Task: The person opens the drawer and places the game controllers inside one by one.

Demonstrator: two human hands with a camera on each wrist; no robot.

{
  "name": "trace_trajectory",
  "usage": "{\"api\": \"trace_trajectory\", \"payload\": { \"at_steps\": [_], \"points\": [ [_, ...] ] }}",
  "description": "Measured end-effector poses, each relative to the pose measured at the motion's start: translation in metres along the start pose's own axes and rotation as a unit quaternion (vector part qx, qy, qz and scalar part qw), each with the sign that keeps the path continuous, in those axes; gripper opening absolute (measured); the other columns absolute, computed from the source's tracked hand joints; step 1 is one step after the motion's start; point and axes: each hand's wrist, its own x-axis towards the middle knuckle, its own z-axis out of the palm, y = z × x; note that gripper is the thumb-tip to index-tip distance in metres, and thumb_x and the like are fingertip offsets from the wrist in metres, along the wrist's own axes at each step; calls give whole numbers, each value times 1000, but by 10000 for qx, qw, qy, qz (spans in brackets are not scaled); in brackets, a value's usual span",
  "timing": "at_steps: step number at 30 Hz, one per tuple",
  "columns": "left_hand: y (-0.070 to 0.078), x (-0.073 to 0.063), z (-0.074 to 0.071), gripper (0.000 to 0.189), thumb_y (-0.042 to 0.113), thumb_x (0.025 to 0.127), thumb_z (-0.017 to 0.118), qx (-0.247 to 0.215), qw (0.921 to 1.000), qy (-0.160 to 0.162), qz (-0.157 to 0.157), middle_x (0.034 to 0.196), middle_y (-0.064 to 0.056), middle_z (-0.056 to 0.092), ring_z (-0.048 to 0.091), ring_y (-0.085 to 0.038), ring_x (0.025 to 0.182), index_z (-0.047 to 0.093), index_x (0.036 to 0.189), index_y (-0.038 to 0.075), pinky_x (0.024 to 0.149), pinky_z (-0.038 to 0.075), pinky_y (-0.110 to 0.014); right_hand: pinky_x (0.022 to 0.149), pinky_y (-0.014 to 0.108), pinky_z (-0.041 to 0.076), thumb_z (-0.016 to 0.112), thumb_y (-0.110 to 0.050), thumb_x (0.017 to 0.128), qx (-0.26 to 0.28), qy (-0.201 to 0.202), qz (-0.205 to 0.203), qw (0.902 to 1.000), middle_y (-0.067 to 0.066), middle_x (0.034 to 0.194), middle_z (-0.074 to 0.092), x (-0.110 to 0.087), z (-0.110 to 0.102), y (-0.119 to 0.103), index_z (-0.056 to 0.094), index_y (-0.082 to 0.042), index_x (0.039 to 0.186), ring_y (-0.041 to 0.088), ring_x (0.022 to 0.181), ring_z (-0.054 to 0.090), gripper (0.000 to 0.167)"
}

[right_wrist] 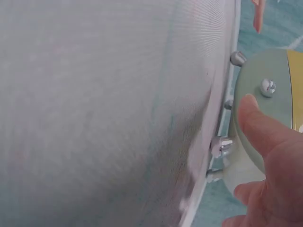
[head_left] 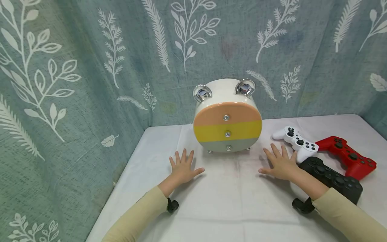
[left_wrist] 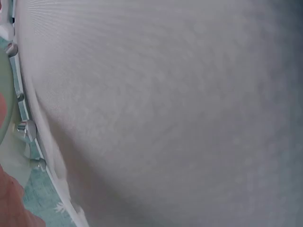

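Observation:
A round white box [head_left: 223,84] stands upright on short silver feet, with two shiny ring-shaped ears on top. Its front has orange, yellow and grey-green bands that look like drawer fronts, each with a small crystal-like knob [head_left: 227,134]. My left hand [head_left: 182,168] is held with fingers spread in front of the box's left side, holding nothing. On the other side, my right hand [head_left: 281,163] also has its fingers spread and is free of any object. It lies nearest the white game controller [head_left: 297,141]. Only a bit of the left hand [left_wrist: 16,203] shows in the left wrist view.
A red game controller [head_left: 347,154] and a black game controller [head_left: 332,178] lie at the right, the black one partly behind the right forearm. White cloth [head_left: 223,208] covers the table. A leaf-patterned green curtain [head_left: 136,50] hangs behind and at the left.

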Motion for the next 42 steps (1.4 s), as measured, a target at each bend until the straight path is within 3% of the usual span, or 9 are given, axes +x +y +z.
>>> {"api": "trace_trajectory", "payload": {
  "at_steps": [9,16,23,34,42],
  "points": [
    [2,1,-13,90,65,84,46,-348,9992,188,94,153,-17,-2,-8,-47,135,6,149,17,99,-8,-66,90,77,3,58,-60,79,-26,150,-207,9997,29,144,22,-5,-3,-5,31,-5,141,57,128,12,88],
    [6,7,-43,90,58,85,51,-426,9979,474,153,152,-17,0,-7,-47,135,3,149,17,101,-3,-66,89,74,20,62,-54,79,-4,484,-618,9969,25,133,43,-8,-13,-13,38,-7,138,51,118,38,80],
    [8,11,-77,91,61,85,48,-372,9956,750,409,152,-19,0,-9,-46,135,1,149,16,103,-3,-64,81,55,43,64,-49,80,152,700,-1128,9910,25,121,54,-4,-25,-17,43,-7,136,44,100,55,73],
    [33,19,-140,89,56,86,51,-757,9813,1451,1013,151,-19,7,-3,-46,136,2,149,17,104,2,-63,84,49,45,62,-49,82,713,459,-1506,9850,21,125,54,13,-36,-34,42,-10,138,36,110,54,71],
    [51,22,-167,89,55,85,54,-966,9759,1552,1190,152,-16,9,1,-43,137,2,149,20,107,3,-58,69,39,48,64,-46,82,1017,422,-1822,9771,16,107,63,24,-38,-42,44,-8,135,29,89,61,68]
  ]
}}
